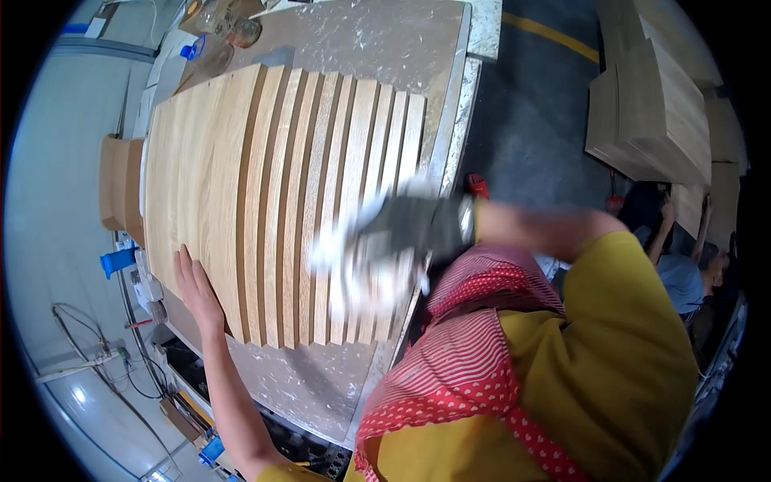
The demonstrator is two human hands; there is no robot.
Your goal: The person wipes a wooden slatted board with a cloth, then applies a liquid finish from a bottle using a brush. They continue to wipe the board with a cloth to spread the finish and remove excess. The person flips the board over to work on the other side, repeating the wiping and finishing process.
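Note:
Light wooden boards [201, 153] lie in an overlapping, stepped row on the worktable [377, 40], their long edges showing as several strips. My bare left hand [197, 293] rests flat on the leftmost board near its lower end, fingers stretched out and holding nothing. Over the strips at the right side, my right hand [422, 229] wears a dark glove and is smeared by motion. A crumpled white cloth [373, 277] shows under and in front of that glove, apparently gripped in it. The blur hides the gloved fingers and where the cloth touches the wood.
Beyond the boards stands a jar [245, 32] near a blue-capped bottle [191, 51]. A cardboard box [122, 181] sits past the table's left side, with a blue cup-like object [118, 263] below it. Stacked wooden panels [654, 104] and another person [683, 277] are at the right.

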